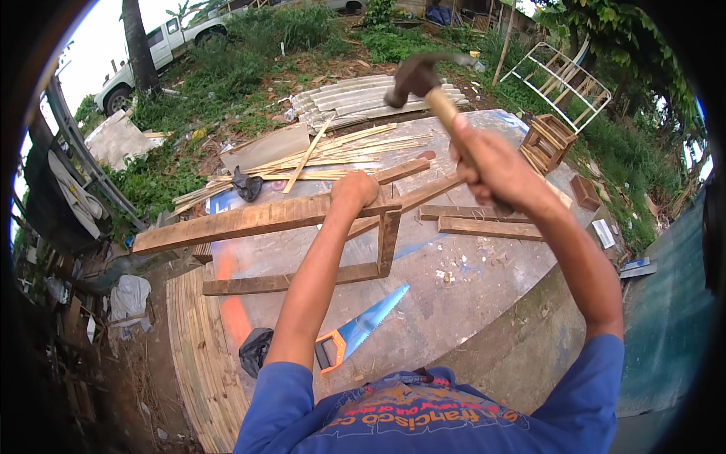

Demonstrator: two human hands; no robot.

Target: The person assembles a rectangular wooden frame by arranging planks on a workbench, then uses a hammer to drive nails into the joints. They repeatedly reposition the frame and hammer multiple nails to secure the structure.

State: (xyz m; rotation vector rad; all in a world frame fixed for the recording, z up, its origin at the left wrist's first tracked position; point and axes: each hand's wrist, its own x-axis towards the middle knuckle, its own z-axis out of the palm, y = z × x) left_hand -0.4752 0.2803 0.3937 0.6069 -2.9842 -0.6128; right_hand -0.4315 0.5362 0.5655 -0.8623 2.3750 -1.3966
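Raised over the table, my right hand (495,166) is closed round the wooden handle of a claw hammer (416,79), its dark head up and to the left of the fist. My left hand (355,189) is closed on the upper board of a wooden frame (234,225), near its right corner. A short crosspiece (388,242) joins that board to a lower board (302,278). Other pieces run off behind the corner. What my left fingers press against is partly hidden by the fist. Below the frame lies a handsaw (369,325) with a blue blade and orange-black handle.
The worktable (484,295) carries two short boards (491,228) at right and thin wood strips (340,155) at the back. Black plastic bags (257,349) lie at the left. A small wooden stool-like frame (547,142) stands far right. Long planks (198,356) lie left of the table.
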